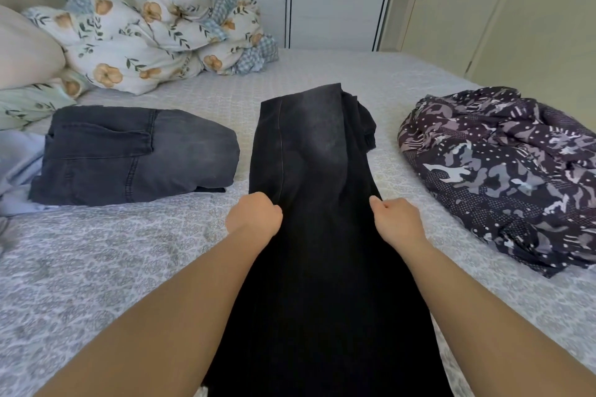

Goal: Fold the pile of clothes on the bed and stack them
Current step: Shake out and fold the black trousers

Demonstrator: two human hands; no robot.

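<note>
Black trousers (309, 171) lie lengthwise down the middle of the bed (96, 267), running from the far side toward me. My left hand (254, 214) grips their left edge with curled fingers. My right hand (395, 219) pinches the right edge at the same height. A folded pair of dark grey jeans (129, 155) rests to the left. A crumpled dark patterned garment (503, 171) lies to the right. Light blue cloth (16, 164) shows at the far left edge.
A bunched floral duvet (151, 32) and a pale pillow (22, 48) sit at the bed's far left. White cabinet doors (322, 0) stand behind the bed, and cream wardrobe doors (516, 10) are at the right.
</note>
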